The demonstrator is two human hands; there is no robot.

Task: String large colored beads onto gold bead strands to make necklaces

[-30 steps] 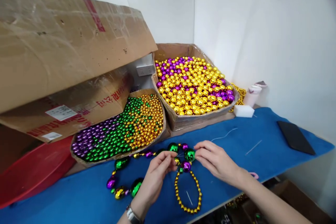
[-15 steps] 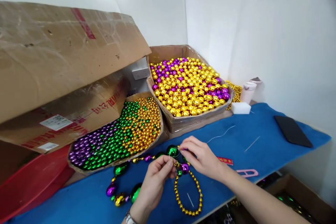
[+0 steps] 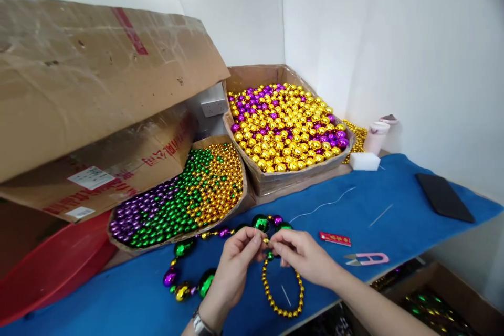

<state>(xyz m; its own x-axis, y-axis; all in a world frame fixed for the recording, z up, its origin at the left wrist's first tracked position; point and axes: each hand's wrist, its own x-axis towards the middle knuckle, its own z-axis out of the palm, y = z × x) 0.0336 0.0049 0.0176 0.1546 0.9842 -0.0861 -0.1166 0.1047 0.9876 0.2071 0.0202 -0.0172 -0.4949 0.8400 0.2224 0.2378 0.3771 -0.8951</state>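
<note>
My left hand, with a watch at the wrist, and my right hand pinch close together on a bead string, with a small gold bead showing between the fingertips. Below the fingers hangs a loop of small gold beads, topped by a green bead, lying on the blue cloth. Larger green, purple and gold beads of a necklace curve round to the left and behind my hands. White thread trails away to the right. The exact hold of each fingertip is partly hidden.
Small purple, green and gold beads fill a low box; a bigger box holds gold and purple beads. On the blue cloth lie pink thread snips, a red packet and a black flat object. A red basin stands left.
My right hand has come down from beside the big green bead to meet my left fingertips. The gold bead now shows between them. The snips and red packet are less covered.
</note>
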